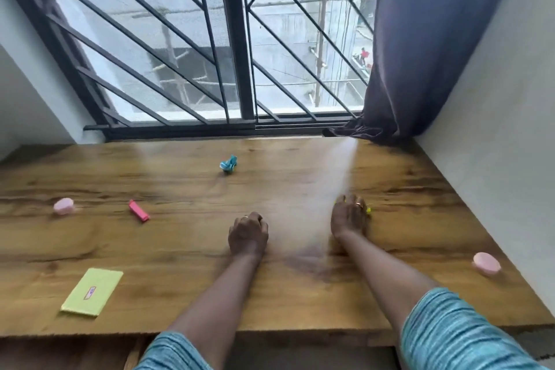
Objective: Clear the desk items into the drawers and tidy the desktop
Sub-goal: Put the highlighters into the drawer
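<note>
The wooden desk (180, 249) carries a crumpled blue paper (228, 164) at the back middle, a pink round item (63, 206) at far left, a pink bar-shaped item (138, 210) and a yellow-green pad (92, 291) at front left. A second pink round item (486, 263) lies at right. My left hand (248, 233) rests on the desk's middle as a fist holding nothing that shows. My right hand (350, 215) is curled down over a small yellow item (368, 210), mostly hidden under the fingers.
A barred window (234, 39) runs behind the desk, with a dark curtain (420, 54) bunched at the back right corner. White walls close both sides. The desk's front edge (300, 332) is near me, with dark wood below it.
</note>
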Demonstrator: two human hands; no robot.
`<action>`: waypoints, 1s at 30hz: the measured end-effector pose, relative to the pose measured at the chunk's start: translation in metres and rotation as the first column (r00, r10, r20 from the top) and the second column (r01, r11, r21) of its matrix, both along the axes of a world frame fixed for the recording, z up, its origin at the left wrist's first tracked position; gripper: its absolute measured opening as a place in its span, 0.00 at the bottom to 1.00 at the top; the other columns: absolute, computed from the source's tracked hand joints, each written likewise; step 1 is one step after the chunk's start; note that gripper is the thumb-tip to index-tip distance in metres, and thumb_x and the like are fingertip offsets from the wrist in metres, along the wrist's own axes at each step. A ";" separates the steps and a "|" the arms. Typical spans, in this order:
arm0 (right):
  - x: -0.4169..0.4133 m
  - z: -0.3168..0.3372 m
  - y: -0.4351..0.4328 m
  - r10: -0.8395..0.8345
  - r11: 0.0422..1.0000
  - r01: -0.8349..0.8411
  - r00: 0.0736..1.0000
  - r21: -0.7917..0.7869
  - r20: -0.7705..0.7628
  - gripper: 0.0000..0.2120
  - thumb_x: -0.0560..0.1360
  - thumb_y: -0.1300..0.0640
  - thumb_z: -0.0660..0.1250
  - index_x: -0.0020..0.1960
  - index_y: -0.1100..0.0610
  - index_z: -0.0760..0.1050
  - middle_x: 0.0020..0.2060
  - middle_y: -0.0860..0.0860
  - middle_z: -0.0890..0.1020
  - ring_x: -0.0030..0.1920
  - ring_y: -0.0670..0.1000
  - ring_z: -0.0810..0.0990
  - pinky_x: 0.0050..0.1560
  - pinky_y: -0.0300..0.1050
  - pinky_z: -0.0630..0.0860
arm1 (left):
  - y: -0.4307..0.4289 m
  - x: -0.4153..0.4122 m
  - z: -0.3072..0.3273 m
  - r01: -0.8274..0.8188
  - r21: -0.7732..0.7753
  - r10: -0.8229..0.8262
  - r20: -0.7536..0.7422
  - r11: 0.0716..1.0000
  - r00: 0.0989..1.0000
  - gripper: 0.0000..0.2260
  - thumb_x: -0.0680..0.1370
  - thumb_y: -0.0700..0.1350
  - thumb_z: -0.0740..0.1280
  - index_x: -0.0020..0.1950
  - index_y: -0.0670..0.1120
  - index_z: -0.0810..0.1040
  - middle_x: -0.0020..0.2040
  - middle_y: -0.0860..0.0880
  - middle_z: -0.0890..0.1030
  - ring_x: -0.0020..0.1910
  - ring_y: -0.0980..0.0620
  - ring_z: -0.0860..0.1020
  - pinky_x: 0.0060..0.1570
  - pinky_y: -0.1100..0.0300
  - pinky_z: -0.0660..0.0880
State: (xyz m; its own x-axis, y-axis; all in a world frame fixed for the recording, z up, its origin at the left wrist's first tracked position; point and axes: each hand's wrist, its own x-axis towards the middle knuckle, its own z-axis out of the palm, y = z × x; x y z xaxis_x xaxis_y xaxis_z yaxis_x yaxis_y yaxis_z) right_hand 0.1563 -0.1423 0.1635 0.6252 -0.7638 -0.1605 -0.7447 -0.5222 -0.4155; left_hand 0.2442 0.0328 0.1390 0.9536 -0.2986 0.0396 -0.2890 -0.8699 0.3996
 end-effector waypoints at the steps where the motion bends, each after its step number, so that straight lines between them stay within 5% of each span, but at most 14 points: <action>1: 0.005 -0.004 -0.003 -0.024 0.999 0.023 0.998 0.032 0.052 0.27 0.79 0.61 0.36 0.68 0.70 0.66 0.67 0.66 0.67 0.70 0.62 0.62 0.71 0.54 0.54 | 0.000 0.006 0.002 -0.019 0.002 0.019 0.008 1.000 1.000 0.12 0.78 0.47 0.59 0.56 0.47 0.79 0.54 0.43 0.81 0.58 0.44 0.76 0.55 0.57 0.72; 4: 0.026 -0.020 -0.001 0.070 0.978 -0.071 0.997 -0.195 -0.013 0.23 0.68 0.64 0.47 0.42 0.65 0.81 0.42 0.63 0.80 0.48 0.63 0.78 0.59 0.57 0.73 | 0.005 0.025 0.010 -0.096 0.015 0.095 0.032 0.995 0.995 0.13 0.78 0.47 0.60 0.57 0.46 0.79 0.55 0.43 0.81 0.58 0.44 0.76 0.55 0.56 0.72; 6: 0.043 -0.029 -0.004 0.091 0.988 -0.091 0.996 -0.127 -0.011 0.17 0.65 0.64 0.51 0.33 0.62 0.79 0.32 0.59 0.79 0.37 0.60 0.79 0.47 0.54 0.77 | 0.015 0.037 0.017 -0.158 0.003 0.157 0.057 0.988 0.986 0.13 0.78 0.47 0.60 0.58 0.45 0.79 0.55 0.42 0.81 0.58 0.44 0.76 0.55 0.56 0.72; 8: 0.055 -0.024 0.006 0.135 0.970 -0.137 0.991 -0.202 -0.022 0.17 0.65 0.64 0.50 0.36 0.62 0.79 0.34 0.60 0.79 0.37 0.60 0.79 0.46 0.53 0.78 | 0.030 0.051 0.023 -0.250 -0.014 0.251 0.072 0.968 0.965 0.13 0.78 0.46 0.60 0.57 0.43 0.80 0.54 0.41 0.82 0.57 0.43 0.77 0.54 0.55 0.73; 10: 0.063 -0.023 0.011 0.159 0.938 -0.171 0.985 -0.302 -0.063 0.18 0.70 0.64 0.51 0.49 0.64 0.78 0.49 0.64 0.79 0.51 0.66 0.77 0.58 0.63 0.71 | 0.049 0.064 0.028 -0.339 -0.023 0.340 0.074 0.941 0.938 0.14 0.79 0.46 0.60 0.55 0.40 0.80 0.52 0.39 0.82 0.56 0.41 0.77 0.53 0.54 0.73; 12: 0.069 -0.026 0.010 0.069 0.968 -0.079 0.996 -0.239 -0.047 0.20 0.76 0.66 0.50 0.66 0.62 0.68 0.68 0.64 0.66 0.68 0.69 0.62 0.67 0.71 0.52 | 0.066 0.077 0.029 -0.408 -0.030 0.409 0.072 0.912 0.910 0.14 0.79 0.46 0.60 0.55 0.40 0.80 0.51 0.39 0.82 0.55 0.41 0.78 0.52 0.54 0.74; 14: 0.070 -0.031 0.006 -0.097 0.983 0.085 0.993 -0.164 -0.070 0.22 0.78 0.66 0.50 0.71 0.61 0.60 0.74 0.63 0.54 0.73 0.69 0.49 0.67 0.74 0.43 | 0.084 0.096 0.028 -0.471 -0.043 0.473 0.056 0.881 0.879 0.13 0.79 0.45 0.60 0.55 0.41 0.79 0.51 0.39 0.82 0.55 0.41 0.78 0.52 0.53 0.74; 17: 0.071 -0.041 0.007 -0.225 0.967 0.214 0.972 -0.139 -0.071 0.19 0.78 0.67 0.51 0.68 0.66 0.63 0.71 0.68 0.58 0.71 0.71 0.53 0.67 0.74 0.46 | 0.107 0.126 0.021 -0.591 -0.106 0.589 -0.056 0.799 0.806 0.13 0.77 0.46 0.65 0.59 0.41 0.75 0.57 0.38 0.77 0.60 0.40 0.74 0.57 0.52 0.72; 24: 0.078 -0.049 0.027 -0.270 0.923 0.276 0.961 -0.269 0.060 0.12 0.76 0.70 0.54 0.55 0.74 0.71 0.55 0.70 0.72 0.58 0.69 0.71 0.64 0.59 0.63 | 0.148 0.190 0.009 -0.714 -0.137 0.667 -0.273 0.687 0.694 0.33 0.76 0.48 0.67 0.73 0.34 0.56 0.71 0.36 0.62 0.69 0.37 0.63 0.66 0.48 0.63; 30: 0.079 -0.058 0.045 -0.133 0.911 0.142 0.990 -0.388 0.048 0.08 0.73 0.73 0.57 0.49 0.73 0.73 0.47 0.70 0.75 0.49 0.68 0.76 0.53 0.58 0.72 | 0.164 0.212 0.007 -0.726 -0.189 0.653 -0.330 0.661 0.681 0.21 0.77 0.45 0.66 0.64 0.32 0.69 0.63 0.34 0.71 0.63 0.38 0.71 0.61 0.49 0.70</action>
